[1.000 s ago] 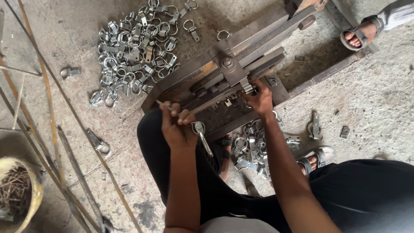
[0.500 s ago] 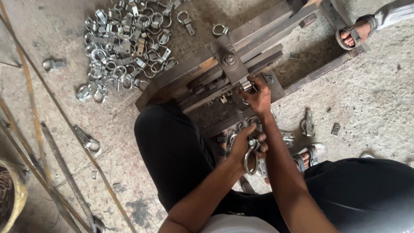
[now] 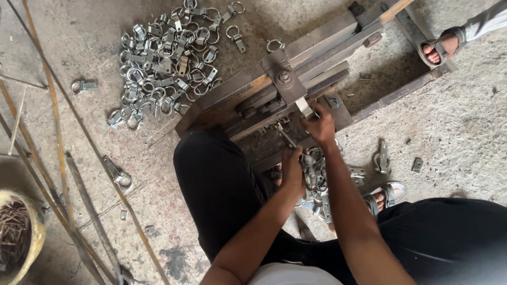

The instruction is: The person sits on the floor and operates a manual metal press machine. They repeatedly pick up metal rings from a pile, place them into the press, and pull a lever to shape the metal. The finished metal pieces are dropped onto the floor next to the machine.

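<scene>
**Working the bending jig on the shop floor**

Looking down from the head cam, the biggest thing I've got is the concrete floor [image 3: 454, 126], rough and stained, everything sits straight on it. Next up is the steel jig [image 3: 274, 100], a long heavy frame of bars lying at an angle, with a bolted block near its middle. I'm crouched right behind it, dark trousers filling the bottom of the view.

Upper left of the jig there's a big pile of metal ring clamps [image 3: 163, 58], a loose heap with a few strays around it. Thin rusty rods [image 3: 58, 153] run diagonally down the left side, and a yellowish bucket of nails [image 3: 18, 240] sits in the bottom-left corner. A second, smaller pile of clamps [image 3: 322, 190] lies between my feet, just below the jig.

My right hand [image 3: 320, 125] is closed around the short silver lever at the jig's block. My left hand [image 3: 293, 168] is clamped on a single clamp piece [image 3: 308, 170], held just over the small pile and close under the right hand. Someone else's sandalled foot [image 3: 441, 47] pokes in at top right.
</scene>
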`<state>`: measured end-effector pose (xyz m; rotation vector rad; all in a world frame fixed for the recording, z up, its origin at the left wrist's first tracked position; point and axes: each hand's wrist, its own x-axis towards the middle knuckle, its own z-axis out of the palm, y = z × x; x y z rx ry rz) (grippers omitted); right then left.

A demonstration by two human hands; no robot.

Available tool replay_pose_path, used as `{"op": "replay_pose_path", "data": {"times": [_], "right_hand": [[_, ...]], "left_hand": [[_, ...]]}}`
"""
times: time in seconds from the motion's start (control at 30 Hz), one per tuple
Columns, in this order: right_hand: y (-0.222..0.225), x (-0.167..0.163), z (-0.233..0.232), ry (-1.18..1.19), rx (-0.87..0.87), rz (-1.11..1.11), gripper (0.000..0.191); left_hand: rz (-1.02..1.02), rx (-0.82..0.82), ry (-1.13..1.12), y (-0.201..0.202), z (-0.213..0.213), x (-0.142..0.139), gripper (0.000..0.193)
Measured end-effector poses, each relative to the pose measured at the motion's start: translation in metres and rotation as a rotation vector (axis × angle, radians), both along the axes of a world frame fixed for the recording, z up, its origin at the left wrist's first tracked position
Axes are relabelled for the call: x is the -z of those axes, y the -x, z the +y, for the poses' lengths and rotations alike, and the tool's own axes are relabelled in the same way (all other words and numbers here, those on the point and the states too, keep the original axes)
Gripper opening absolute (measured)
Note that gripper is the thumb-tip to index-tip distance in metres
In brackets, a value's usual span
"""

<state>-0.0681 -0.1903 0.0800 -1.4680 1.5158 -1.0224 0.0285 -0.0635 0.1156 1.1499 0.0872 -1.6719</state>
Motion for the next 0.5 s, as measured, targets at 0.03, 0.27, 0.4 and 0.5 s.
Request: {"op": "replay_pose_path", "data": {"times": [0.03, 0.27, 0.4, 0.5], "right_hand": [[0.005, 0.010, 0.003, 0.029, 0.016, 0.070, 0.057], [0.062, 0.018, 0.011, -0.368, 1.054, -0.936, 0.051], [0.075, -0.075, -0.003, 0.524, -0.019, -1.013, 0.058], [0.073, -0.145, 0.017, 0.455, -0.228, -0.323, 0.077]], "left_hand": [[-0.041, 0.009, 0.039, 0.002, -0.001, 0.003, 0.035], [-0.237, 0.171, 0.205, 0.012, -0.007, 0.025, 0.053], [-0.292, 0.211, 0.220, 0.021, -0.008, 0.033, 0.069], [-0.426, 0.223, 0.457, 0.026, -0.010, 0.035, 0.061]]}}
